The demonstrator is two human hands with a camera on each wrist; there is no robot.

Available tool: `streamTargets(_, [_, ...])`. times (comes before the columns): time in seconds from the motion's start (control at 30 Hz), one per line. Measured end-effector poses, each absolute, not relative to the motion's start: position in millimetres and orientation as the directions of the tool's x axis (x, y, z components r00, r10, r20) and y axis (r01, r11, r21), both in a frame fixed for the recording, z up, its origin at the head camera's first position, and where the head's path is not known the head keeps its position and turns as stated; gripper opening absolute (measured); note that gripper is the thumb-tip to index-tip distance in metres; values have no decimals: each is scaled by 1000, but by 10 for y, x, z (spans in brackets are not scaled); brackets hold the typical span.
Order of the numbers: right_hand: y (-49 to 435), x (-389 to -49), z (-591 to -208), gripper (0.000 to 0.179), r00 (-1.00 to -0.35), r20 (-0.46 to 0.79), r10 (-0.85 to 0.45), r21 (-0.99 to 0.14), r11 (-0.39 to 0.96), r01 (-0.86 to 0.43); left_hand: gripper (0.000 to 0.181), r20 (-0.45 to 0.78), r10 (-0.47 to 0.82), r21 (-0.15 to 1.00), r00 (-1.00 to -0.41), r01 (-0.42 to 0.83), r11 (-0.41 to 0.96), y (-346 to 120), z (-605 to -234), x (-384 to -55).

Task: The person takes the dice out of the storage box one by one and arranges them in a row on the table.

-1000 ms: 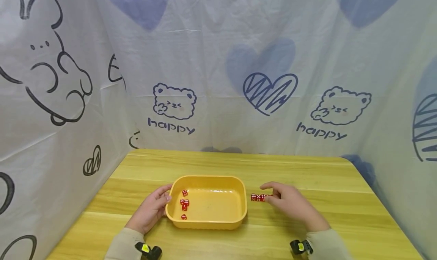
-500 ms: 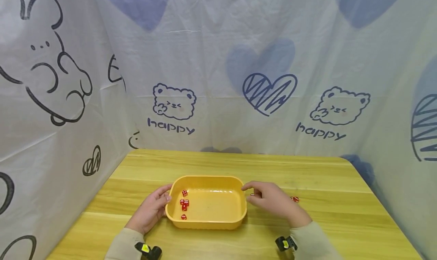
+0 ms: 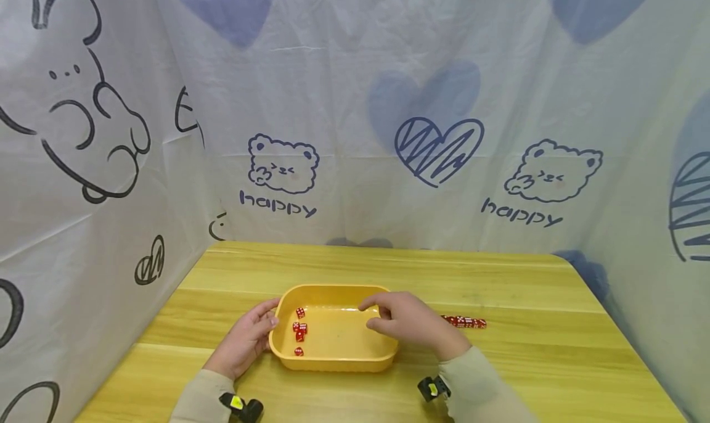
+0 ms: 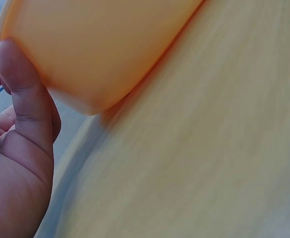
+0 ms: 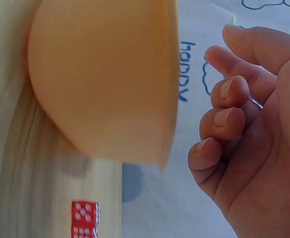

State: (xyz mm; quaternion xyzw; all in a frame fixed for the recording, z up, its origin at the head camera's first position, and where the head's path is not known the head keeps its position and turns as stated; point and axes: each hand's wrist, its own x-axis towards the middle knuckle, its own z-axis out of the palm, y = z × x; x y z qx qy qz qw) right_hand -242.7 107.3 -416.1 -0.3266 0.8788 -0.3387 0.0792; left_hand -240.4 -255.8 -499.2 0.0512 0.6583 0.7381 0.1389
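Observation:
A yellow plastic tray (image 3: 335,365) stands on the table, with several red dice (image 3: 300,328) scattered at the left of its floor. My left hand (image 3: 242,341) grips the tray's left end, its thumb at the rim. Over the right end hovers my right hand (image 3: 407,321), thumb and index finger apart. In the right wrist view, the other fingers (image 5: 222,117) curl loosely and no die shows among them. Right of the tray lies a row of red dice (image 3: 465,322), its left part hidden behind the right hand; two of the dice (image 5: 83,212) appear in the right wrist view.
The wooden table (image 3: 532,324) extends behind and to the right of the tray. White cloth (image 3: 355,164) printed with bears and hearts hangs along its back and sides. Each wrist carries a small black camera (image 3: 434,388).
My right hand has travelled left from the dice row, across the tray's rim, to above its right end. More of the row now shows. The left hand and the dice in the tray stay put.

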Motion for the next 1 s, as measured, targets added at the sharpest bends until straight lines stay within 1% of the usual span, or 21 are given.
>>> streamTargets(0.33, [754, -2507, -4259, 28, -752, -1, -659, -673, 557, -487, 61, -117, 273, 985, -955, -146, -89, -2550, -4977, -2396])
streamTargets(0.47, [588, -2546, -4314, 30, -729, -3, -684, -642, 561, -523, 61, -121, 274, 985, -954, -150, -87, -2545, -4988, -2400])
streamTargets(0.63, [373, -2576, -4378, 37, -713, -32, -701, -590, 589, -553, 62, -126, 270, 984, -954, -154, -86, -2539, -4997, -2403])
streamTargets(0.87, [145, -2591, -4471, 37, -718, -98, -689, -628, 602, -492, 63, -113, 287, 985, -951, -145, -90, -2544, -5003, -2412])
streamTargets(1.0, [48, -2604, -4522, 34, -697, -132, -705, -625, 605, -494, 63, -110, 287, 986, -951, -141, -89, -2557, -4993, -2409])
